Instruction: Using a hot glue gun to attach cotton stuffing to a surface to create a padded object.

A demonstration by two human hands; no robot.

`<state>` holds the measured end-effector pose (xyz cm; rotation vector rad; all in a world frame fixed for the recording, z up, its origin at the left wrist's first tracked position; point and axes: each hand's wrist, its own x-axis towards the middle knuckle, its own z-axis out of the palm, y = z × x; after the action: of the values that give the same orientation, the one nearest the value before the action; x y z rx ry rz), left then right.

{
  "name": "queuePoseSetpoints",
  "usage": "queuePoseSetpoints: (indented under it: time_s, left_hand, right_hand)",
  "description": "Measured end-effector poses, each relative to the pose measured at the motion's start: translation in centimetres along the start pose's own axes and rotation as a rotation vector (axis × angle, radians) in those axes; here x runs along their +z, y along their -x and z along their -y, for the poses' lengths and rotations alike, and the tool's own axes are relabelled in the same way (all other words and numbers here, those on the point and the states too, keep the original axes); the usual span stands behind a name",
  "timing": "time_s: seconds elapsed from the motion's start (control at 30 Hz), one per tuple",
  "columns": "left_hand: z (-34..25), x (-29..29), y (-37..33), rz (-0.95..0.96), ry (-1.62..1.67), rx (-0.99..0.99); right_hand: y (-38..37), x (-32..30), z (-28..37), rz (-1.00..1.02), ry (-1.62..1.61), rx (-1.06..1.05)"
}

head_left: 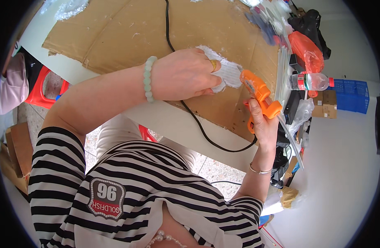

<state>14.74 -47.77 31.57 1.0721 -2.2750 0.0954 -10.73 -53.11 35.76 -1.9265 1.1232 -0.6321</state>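
Note:
A piece of white ribbed cloth (228, 73) with frayed edges lies on a brown cardboard sheet (124, 37). My left hand (184, 73), with a pale green bead bracelet and a ring, is closed on the cloth's left part, its fingers curled; the thumb side is partly hidden. In my right hand (264, 124) is an orange hot glue gun (258, 89). Its front end points up and left and reaches the cloth's right edge. The fingers wrap its handle, mostly behind it. Whether the tip touches the cloth I cannot tell.
A black cord (202, 127) runs from the glue gun across the cardboard and white table (173, 124). To the right are a plastic bottle (312, 82), an orange bag (306, 46), a blue basket (350, 95) and long clear strips (282, 74). A red stool (41, 89) stands at left.

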Motion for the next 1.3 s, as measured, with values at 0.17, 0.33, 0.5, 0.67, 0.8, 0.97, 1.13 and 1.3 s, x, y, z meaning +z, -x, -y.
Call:
queuePoseSetpoints:
  time_s: [0.17, 0.33, 0.5, 0.67, 0.8, 0.97, 1.13, 1.3]
  left_hand:
    - [-0.1, -0.2, 0.2, 0.103, 0.015, -0.071]
    - [0.1, 0.0, 0.1, 0.001, 0.012, -0.031]
    - [0.3, -0.3, 0.0, 0.012, 0.000, -0.037]
    - [0.5, -0.3, 0.0, -0.010, 0.009, -0.051]
    - [0.6, -0.4, 0.0, -0.027, -0.012, -0.052]
    - [0.3, -0.9, 0.0, 0.032, 0.069, -0.100]
    - [0.7, -0.5, 0.2, -0.023, 0.143, -0.116]
    - [0.9, -1.0, 0.1, 0.030, 0.185, -0.123]
  right_hand:
    - [-0.2, -0.6, -0.6, -0.074, 0.047, -0.049]
    - [-0.1, -0.8, -0.8, -0.081, 0.041, 0.028]
    - [-0.3, -0.7, -1.0, -0.053, 0.080, 0.036]
    - [-0.8, -0.8, -1.4, -0.015, 0.085, 0.059]
    - [-0.9, -0.9, -1.7, -0.005, 0.093, 0.046]
    - [-0.4, -0.7, -1.4, -0.007, 0.110, 0.057]
    - [-0.1, -0.4, -1.0, 0.011, 0.133, 0.020]
    - [-0.4, -0.2, 0.2, 0.033, 0.170, 0.092]
